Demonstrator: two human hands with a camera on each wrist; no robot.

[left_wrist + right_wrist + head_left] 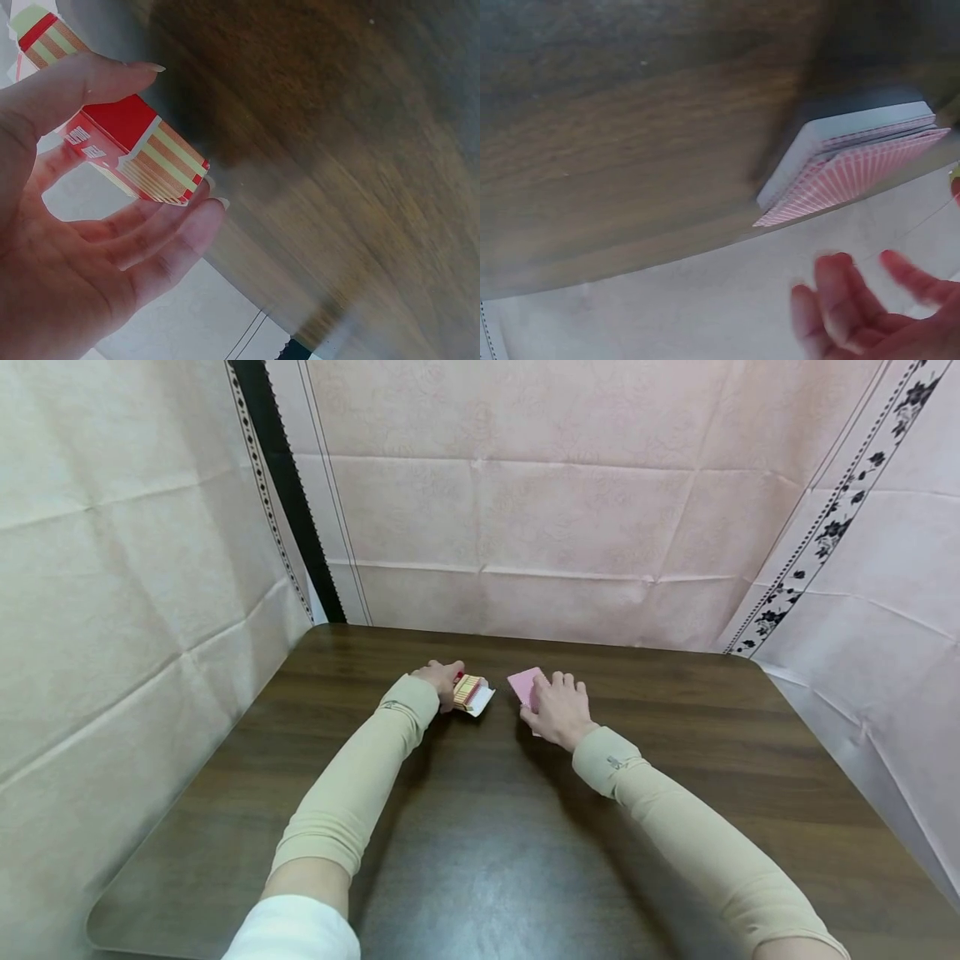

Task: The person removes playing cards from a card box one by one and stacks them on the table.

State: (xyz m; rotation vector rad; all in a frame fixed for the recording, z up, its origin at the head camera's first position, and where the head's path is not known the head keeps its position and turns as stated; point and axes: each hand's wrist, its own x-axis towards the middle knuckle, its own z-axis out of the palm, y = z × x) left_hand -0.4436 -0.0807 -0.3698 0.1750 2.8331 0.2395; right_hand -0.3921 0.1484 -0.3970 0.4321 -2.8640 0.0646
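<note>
My left hand [437,682] grips a red and yellow striped card box [131,135] between thumb and fingers, low over the table. A white flap [482,698] stands out at the box's right end in the head view. To the right, a deck of playing cards [859,169] with pink-and-white backs sits on the table, its edges somewhat uneven. My right hand [561,710] is beside and partly over the deck [523,683], fingers loosely bent. In the right wrist view those fingers [840,292] appear apart from the cards.
The dark wooden table [465,843] has rounded corners, and its far edge lies just beyond both hands. Pale cloth [525,510] hangs behind it and along both sides. A black strip [300,485] runs down the cloth at the back left.
</note>
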